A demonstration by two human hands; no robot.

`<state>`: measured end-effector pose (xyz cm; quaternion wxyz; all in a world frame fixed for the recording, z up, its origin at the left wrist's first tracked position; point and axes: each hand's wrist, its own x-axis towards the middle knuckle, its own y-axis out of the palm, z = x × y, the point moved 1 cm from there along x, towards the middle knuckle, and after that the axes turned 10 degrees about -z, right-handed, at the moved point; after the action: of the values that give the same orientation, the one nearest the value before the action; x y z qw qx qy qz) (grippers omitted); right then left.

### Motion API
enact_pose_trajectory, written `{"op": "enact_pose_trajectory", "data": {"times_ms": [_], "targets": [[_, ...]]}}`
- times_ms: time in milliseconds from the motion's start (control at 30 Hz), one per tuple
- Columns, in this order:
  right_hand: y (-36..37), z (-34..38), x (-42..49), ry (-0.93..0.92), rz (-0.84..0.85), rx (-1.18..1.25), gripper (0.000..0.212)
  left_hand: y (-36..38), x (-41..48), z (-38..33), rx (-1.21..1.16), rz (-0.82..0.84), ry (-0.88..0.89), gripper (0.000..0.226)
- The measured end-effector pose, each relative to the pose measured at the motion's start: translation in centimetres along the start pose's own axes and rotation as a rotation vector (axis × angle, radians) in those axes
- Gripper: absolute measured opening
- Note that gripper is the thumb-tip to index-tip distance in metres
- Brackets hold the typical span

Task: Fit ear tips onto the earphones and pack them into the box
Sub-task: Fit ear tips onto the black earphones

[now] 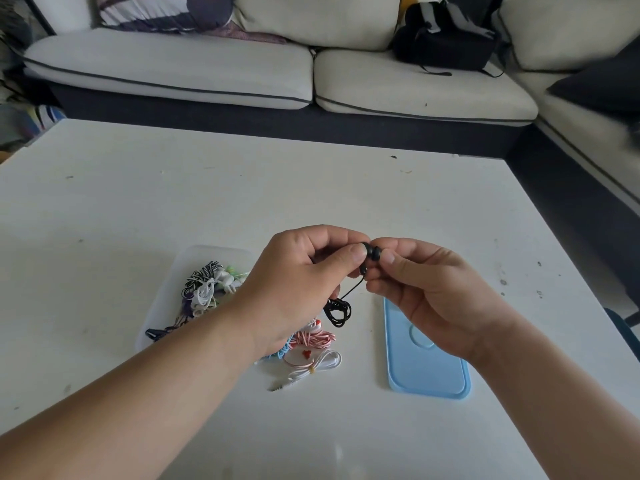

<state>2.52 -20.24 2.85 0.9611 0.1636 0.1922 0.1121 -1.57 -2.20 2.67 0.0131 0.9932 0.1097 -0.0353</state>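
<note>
My left hand (304, 282) pinches a black earbud (367, 251) above the table, and the black earphone cable (337, 311) hangs coiled below it. My right hand (426, 292) pinches a black ear tip (376, 254) pressed against that earbud. A clear plastic box (180, 271) lies under my left forearm and holds several bundled earphones (207, 289) in white, striped and green. Loose earphones lie beside it: a pink-and-white bundle (313, 337) and a white bundle (313, 367). Two small red ear tips (306, 354) rest between them.
The box's blue lid (427, 372) lies flat on the white table (346, 188), partly under my right wrist. A pale sofa (242, 74) runs along the far side and right, with a black bag (446, 39) on it.
</note>
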Motion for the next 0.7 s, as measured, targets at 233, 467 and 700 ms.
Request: {"op": "enact_pose_trajectory", "data": {"times_ms": [233, 467, 700], "targets": [[-0.19, -0.07, -0.1, -0.029, -0.019, -0.017, 0.017, 0.3, -0.18, 0.19, 0.043, -0.007, 0.045, 0.013], [-0.35, 0.05, -0.18, 0.041, 0.02, 0.013, 0.01, 0.25, -0.36, 0.03, 0.051, 0.048, 0.069, 0.015], [-0.68, 0.18, -0.11, -0.213, -0.029, -0.2, 0.012, 0.6, -0.22, 0.45, 0.0, 0.041, -0.057, 0.015]]}}
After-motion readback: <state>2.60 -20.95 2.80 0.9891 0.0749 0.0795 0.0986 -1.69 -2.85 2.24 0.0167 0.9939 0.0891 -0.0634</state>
